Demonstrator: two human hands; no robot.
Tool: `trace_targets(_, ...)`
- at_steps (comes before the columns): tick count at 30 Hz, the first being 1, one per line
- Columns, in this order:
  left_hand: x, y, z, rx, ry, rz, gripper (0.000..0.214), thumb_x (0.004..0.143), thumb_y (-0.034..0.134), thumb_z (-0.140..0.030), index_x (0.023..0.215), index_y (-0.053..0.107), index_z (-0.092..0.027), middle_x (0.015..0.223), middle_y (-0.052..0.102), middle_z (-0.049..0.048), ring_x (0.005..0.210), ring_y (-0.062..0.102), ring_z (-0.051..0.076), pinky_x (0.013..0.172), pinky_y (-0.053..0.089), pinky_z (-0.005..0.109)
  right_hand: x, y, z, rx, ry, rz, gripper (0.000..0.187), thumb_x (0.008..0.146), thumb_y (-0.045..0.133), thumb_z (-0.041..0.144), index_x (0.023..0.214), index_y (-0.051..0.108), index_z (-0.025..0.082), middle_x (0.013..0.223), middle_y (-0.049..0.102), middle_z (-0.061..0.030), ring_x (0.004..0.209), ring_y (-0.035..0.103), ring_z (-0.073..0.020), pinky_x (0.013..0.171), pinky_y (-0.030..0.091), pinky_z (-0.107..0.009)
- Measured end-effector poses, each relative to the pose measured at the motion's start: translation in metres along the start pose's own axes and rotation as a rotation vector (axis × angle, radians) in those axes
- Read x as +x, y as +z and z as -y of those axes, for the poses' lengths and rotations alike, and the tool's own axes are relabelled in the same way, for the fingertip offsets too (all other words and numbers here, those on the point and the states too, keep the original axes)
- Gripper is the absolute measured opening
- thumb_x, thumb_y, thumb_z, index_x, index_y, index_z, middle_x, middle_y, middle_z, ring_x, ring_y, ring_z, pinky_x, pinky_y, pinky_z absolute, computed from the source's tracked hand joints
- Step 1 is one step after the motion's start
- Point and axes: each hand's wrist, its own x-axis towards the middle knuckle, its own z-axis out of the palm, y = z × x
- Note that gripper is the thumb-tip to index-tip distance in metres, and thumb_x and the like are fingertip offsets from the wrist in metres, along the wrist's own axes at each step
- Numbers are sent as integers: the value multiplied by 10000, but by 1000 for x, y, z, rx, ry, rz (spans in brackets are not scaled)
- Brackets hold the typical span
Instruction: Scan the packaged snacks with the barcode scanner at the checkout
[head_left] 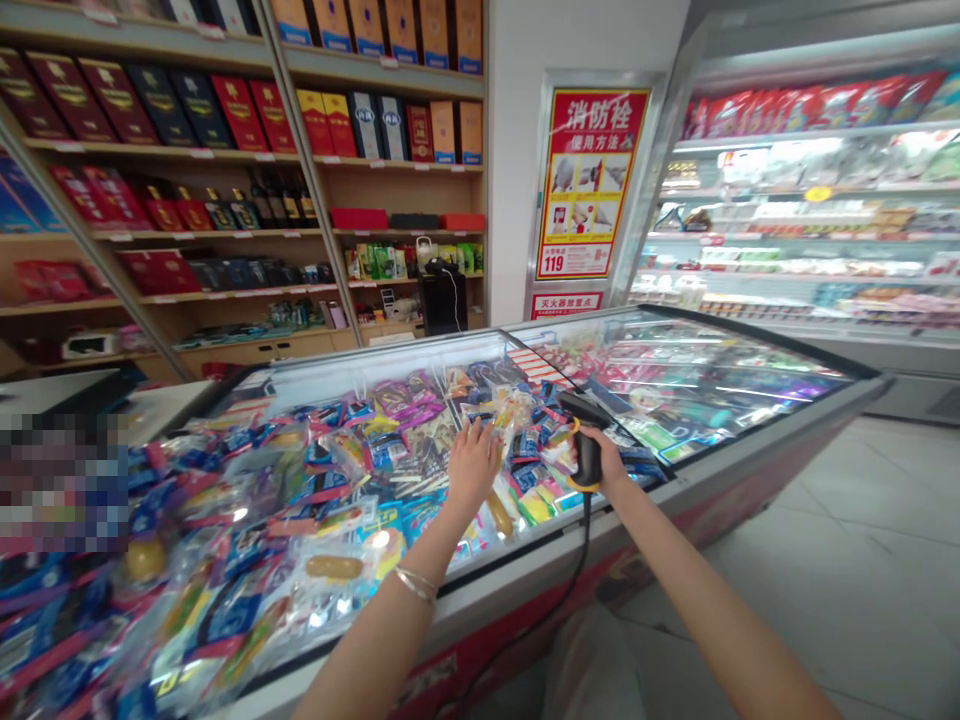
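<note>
My right hand [604, 462] grips the handle of a black and yellow barcode scanner [583, 428], its head pointing left over the open chest freezer [697, 480]; a black cable hangs from it down the freezer front. My left hand [472, 462] reaches into the freezer, fingers down among the packaged ice creams [390, 450]; whether it grips a packet is hidden. A thin bracelet sits on my left forearm.
The freezer's right half is under a sliding glass lid [690, 380]. Wooden shelves of boxed bottles [225, 130] fill the back wall. A lit refrigerated display case [810, 200] stands at right beside a red fire-hydrant poster [589, 180]. Tiled floor lies at lower right.
</note>
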Motion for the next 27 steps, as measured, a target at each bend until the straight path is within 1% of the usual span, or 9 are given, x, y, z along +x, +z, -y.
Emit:
trace_targets(3,0,2,1,-30,0,26,440,958,348,-352,1302,562,-182,1406,516,134,1333,439,270,1086,371,443,-2,2,3,27,2,-19,195,680,691,323,667,565,175,541,585,-9,405,498,-94,369,413,-198)
trace_targets(6,2,-4,-2,-29,-20,16,422,946,382,-347,1279,581,-180,1397,524,139,1337,435,280,1114,329,464,-5,6,6,80,52,-65,214,690,732,296,672,554,179,543,591,3,396,498,-81,348,406,-176)
trace_targets(10,10,-29,-4,-15,-68,-29,384,918,425,-307,1225,616,-174,1382,541,129,1336,435,290,1125,311,471,-12,10,11,140,76,-135,172,717,741,245,734,582,180,592,641,-6,411,540,-88,361,446,-175)
trace_targets(13,18,-58,9,9,-93,-102,369,903,435,-293,1182,636,-159,1364,556,137,1317,453,288,1112,333,450,-19,14,14,147,105,-119,101,744,704,185,781,610,176,690,701,-43,439,570,-94,410,499,-190)
trace_targets(17,23,-110,47,102,-122,-163,363,893,438,-303,1120,662,-129,1334,572,158,1299,462,297,1110,326,438,-29,28,20,65,143,-32,81,743,684,159,799,625,169,742,718,-62,474,600,-110,450,533,-211)
trace_targets(19,21,-139,71,154,-168,-180,347,886,442,-293,1092,671,-133,1311,587,157,1269,489,293,1095,340,425,-36,44,21,4,157,10,69,743,680,161,772,617,164,666,690,-43,461,590,-113,430,521,-207)
trace_targets(22,11,-178,107,218,-291,-182,333,879,442,-288,1077,670,-147,1232,630,150,1172,557,288,1027,398,404,-45,76,19,-69,176,75,57,765,658,169,741,607,157,583,645,-20,436,564,-107,407,505,-202)
trace_targets(24,0,-195,130,248,-384,-171,329,878,442,-294,1084,661,-163,1167,657,139,1108,588,290,962,432,392,-49,100,11,-94,172,101,61,781,639,169,732,606,156,567,634,-17,426,549,-104,393,495,-202)
trace_targets(27,-17,-205,161,265,-505,-116,323,881,449,-303,1108,641,-178,1132,669,135,1084,598,296,898,445,375,-50,134,-9,-106,168,132,85,779,641,170,707,600,154,543,616,-13,410,531,-97,374,471,-194)
